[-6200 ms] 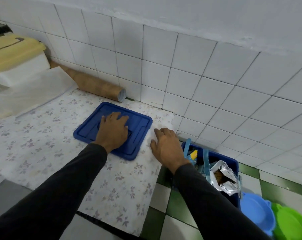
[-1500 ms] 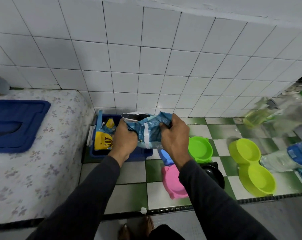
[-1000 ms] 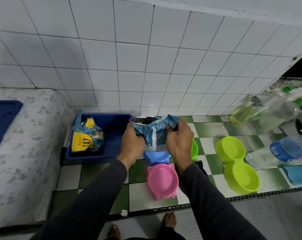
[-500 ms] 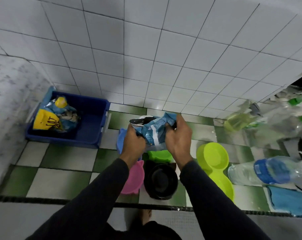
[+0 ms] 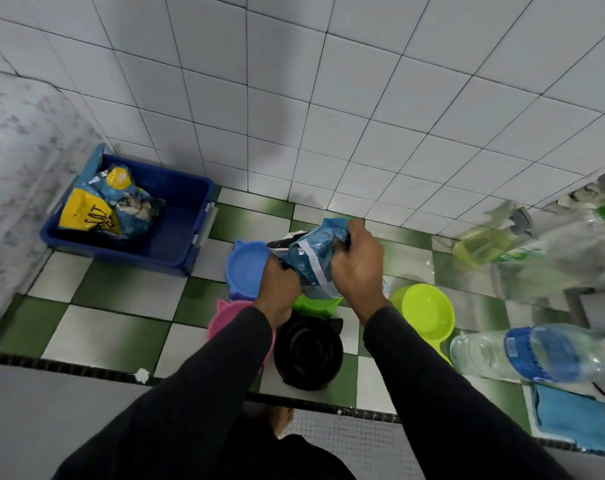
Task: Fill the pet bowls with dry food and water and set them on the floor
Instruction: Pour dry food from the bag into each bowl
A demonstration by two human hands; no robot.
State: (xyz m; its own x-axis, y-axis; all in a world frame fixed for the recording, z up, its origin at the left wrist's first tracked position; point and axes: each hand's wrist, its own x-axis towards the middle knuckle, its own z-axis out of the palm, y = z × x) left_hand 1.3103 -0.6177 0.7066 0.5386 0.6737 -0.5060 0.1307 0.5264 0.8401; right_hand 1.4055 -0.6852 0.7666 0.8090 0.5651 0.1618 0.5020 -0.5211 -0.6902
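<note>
Both my hands hold a crumpled blue pet-food bag (image 5: 311, 258) above the bowls, its top open toward the left. My left hand (image 5: 280, 282) grips its lower left side and my right hand (image 5: 358, 265) grips its right edge. On the checkered floor below lie a blue bowl (image 5: 245, 271), a pink bowl (image 5: 225, 320) partly behind my left sleeve, a black bowl (image 5: 308, 355), a green bowl (image 5: 316, 304) mostly hidden under the bag, and a lime double bowl (image 5: 427, 315). A clear water bottle with a blue label (image 5: 536, 351) lies on the right.
A blue bin (image 5: 176, 233) by the wall holds a second yellow-and-blue food bag (image 5: 107, 206). A floral-covered counter (image 5: 20, 143) rises at the left. A spray bottle of yellowish liquid (image 5: 484, 244), more clear bottles and a blue cloth (image 5: 571, 420) crowd the right side. A dark floor edge (image 5: 86, 367) runs in front.
The view has swung right and down from the counter to the floor. My hands, earlier flat on the blue lid, now hold the food bag, carried from the bin to over the bowls.
</note>
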